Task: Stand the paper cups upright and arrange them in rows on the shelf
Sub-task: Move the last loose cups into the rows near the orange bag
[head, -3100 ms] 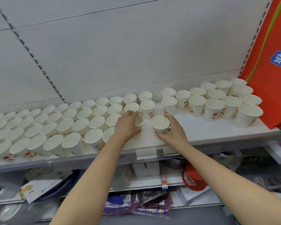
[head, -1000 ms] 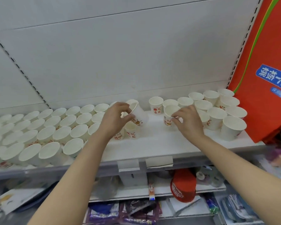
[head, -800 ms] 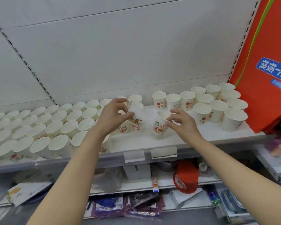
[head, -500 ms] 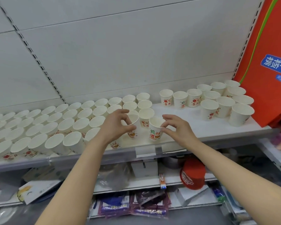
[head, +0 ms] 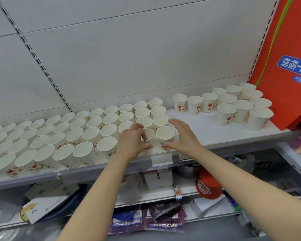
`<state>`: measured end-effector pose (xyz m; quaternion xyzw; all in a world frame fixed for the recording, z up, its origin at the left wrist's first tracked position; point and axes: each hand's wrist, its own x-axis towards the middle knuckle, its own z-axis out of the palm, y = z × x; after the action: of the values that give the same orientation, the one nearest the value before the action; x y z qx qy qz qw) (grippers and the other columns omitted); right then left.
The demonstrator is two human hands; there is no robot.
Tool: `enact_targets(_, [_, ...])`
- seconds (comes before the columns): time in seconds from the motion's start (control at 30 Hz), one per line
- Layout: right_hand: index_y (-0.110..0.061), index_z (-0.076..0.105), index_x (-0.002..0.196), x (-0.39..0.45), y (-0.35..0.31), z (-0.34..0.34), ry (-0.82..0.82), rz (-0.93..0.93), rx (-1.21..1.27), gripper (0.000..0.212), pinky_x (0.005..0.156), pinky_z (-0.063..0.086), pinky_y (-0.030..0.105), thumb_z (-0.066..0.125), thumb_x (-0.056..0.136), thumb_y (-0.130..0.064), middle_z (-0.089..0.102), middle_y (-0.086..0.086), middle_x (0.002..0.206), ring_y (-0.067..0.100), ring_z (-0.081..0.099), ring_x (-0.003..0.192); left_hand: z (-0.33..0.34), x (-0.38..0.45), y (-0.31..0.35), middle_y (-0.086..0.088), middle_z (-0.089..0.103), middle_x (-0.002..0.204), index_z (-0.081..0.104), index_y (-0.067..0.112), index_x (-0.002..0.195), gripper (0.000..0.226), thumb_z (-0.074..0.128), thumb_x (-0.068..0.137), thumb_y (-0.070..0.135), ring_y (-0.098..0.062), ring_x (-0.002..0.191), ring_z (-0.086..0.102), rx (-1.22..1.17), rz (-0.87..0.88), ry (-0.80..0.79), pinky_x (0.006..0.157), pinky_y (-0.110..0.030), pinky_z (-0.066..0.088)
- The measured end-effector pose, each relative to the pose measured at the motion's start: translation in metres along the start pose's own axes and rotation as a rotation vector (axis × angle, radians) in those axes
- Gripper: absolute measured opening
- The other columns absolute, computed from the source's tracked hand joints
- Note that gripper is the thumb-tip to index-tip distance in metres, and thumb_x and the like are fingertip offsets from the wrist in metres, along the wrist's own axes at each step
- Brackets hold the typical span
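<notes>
Two newly placed front cups (head: 165, 136), two hands (head: 184, 136).

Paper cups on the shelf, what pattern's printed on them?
Red apples with green lettering on white paper cups, clearest in the head view.

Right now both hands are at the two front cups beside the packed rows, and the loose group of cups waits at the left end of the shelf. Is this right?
Not quite. The head view shows the loose group of cups at the right end of the shelf, beside the orange bag. The rest holds: the left hand and right hand are at the two front cups.
</notes>
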<state>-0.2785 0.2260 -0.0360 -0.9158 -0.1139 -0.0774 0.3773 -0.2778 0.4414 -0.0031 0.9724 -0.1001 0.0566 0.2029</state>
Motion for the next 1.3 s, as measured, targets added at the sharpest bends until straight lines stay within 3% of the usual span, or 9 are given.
enact_targets(0.1, [-0.021, 0.036, 0.141, 0.005, -0.006, 0.01, 0.03, 0.085, -0.011, 0.088, 0.104, 0.036, 0.034, 0.078, 0.069, -0.045, 0.044, 0.001, 0.142, 0.019, 0.04, 0.128, 0.001, 0.002, -0.003, 0.014, 0.052, 0.129, 0.064, 0.024, 0.072, 0.022, 0.078, 0.063, 0.038, -0.019, 0.105, 0.057, 0.018, -0.016, -0.015, 0.087, -0.035, 0.044])
enact_targets(0.27, [-0.021, 0.049, 0.129, 0.003, -0.009, 0.021, 0.08, 0.06, 0.017, 0.065, 0.092, 0.042, 0.03, 0.077, 0.072, -0.039, 0.055, 0.001, 0.124, 0.019, 0.049, 0.115, 0.005, 0.001, -0.004, 0.013, 0.055, 0.125, 0.062, 0.023, 0.073, 0.021, 0.077, 0.066, 0.037, -0.02, 0.103, 0.057, 0.028, 0.035, 0.017, 0.081, -0.031, 0.042])
enact_targets(0.47, [-0.026, 0.038, 0.14, -0.004, 0.001, 0.001, 0.082, 0.076, 0.055, 0.075, 0.101, 0.04, 0.034, 0.063, 0.078, -0.059, 0.047, -0.008, 0.138, 0.011, 0.043, 0.123, -0.01, 0.007, 0.003, 0.016, 0.055, 0.113, 0.058, 0.031, 0.088, 0.042, 0.07, 0.068, 0.065, -0.008, 0.097, 0.055, -0.08, 0.101, 0.17, 0.079, -0.032, 0.047])
enact_targets(0.6, [-0.023, 0.049, 0.133, 0.006, 0.03, -0.035, 0.23, 0.047, -0.079, 0.048, 0.091, 0.044, 0.031, 0.062, 0.089, -0.036, 0.058, -0.007, 0.119, 0.013, 0.05, 0.111, -0.015, 0.042, 0.021, 0.013, 0.055, 0.118, 0.059, 0.03, 0.106, 0.033, 0.068, 0.081, 0.05, -0.012, 0.101, 0.056, -0.091, 0.162, 0.196, 0.078, -0.034, 0.047])
enact_targets(0.83, [-0.016, 0.071, 0.106, 0.064, 0.094, -0.091, 0.324, 0.012, -0.352, 0.023, 0.081, 0.042, 0.037, 0.065, 0.085, -0.011, 0.07, 0.002, 0.102, 0.028, 0.055, 0.098, 0.019, 0.143, 0.065, 0.002, 0.061, 0.118, 0.065, 0.025, 0.116, 0.029, 0.065, 0.087, 0.029, -0.02, 0.109, 0.057, 0.06, 0.192, 0.064, 0.085, -0.035, 0.048])
enact_targets(0.93, [-0.015, 0.073, 0.1, 0.095, 0.113, -0.105, 0.283, -0.078, -0.469, 0.022, 0.078, 0.038, 0.036, 0.065, 0.081, -0.007, 0.071, 0.006, 0.095, 0.031, 0.054, 0.092, 0.04, 0.186, 0.084, 0.0, 0.062, 0.12, 0.064, 0.025, 0.12, 0.032, 0.065, 0.088, 0.028, -0.023, 0.113, 0.056, 0.147, 0.186, -0.001, 0.092, -0.037, 0.046])
enact_targets(1.03, [-0.016, 0.069, 0.109, 0.121, 0.124, -0.115, 0.165, -0.15, -0.582, 0.03, 0.085, 0.033, 0.036, 0.064, 0.08, -0.008, 0.069, 0.003, 0.106, 0.03, 0.05, 0.103, 0.063, 0.216, 0.101, -0.002, 0.063, 0.122, 0.064, 0.023, 0.121, 0.035, 0.066, 0.086, 0.025, -0.026, 0.114, 0.054, 0.21, 0.196, -0.032, 0.094, -0.036, 0.044])
enact_targets(1.13, [-0.02, 0.065, 0.115, 0.136, 0.128, -0.118, 0.034, -0.169, -0.661, 0.035, 0.091, 0.029, 0.035, 0.061, 0.082, -0.011, 0.066, -0.002, 0.112, 0.025, 0.046, 0.111, 0.082, 0.226, 0.11, -0.004, 0.067, 0.11, 0.069, 0.024, 0.11, 0.026, 0.065, 0.085, 0.028, -0.027, 0.105, 0.059, 0.269, 0.195, -0.046, 0.084, -0.033, 0.045])
enact_targets(1.3, [-0.024, 0.068, 0.109, 0.151, 0.139, -0.114, -0.005, -0.188, -0.638, 0.03, 0.088, 0.027, 0.031, 0.061, 0.082, -0.012, 0.068, -0.004, 0.105, 0.023, 0.047, 0.109, 0.083, 0.227, 0.106, -0.004, 0.07, 0.091, 0.071, 0.022, 0.093, 0.014, 0.058, 0.088, 0.023, -0.026, 0.089, 0.06, 0.337, 0.177, 0.034, 0.074, -0.029, 0.032])
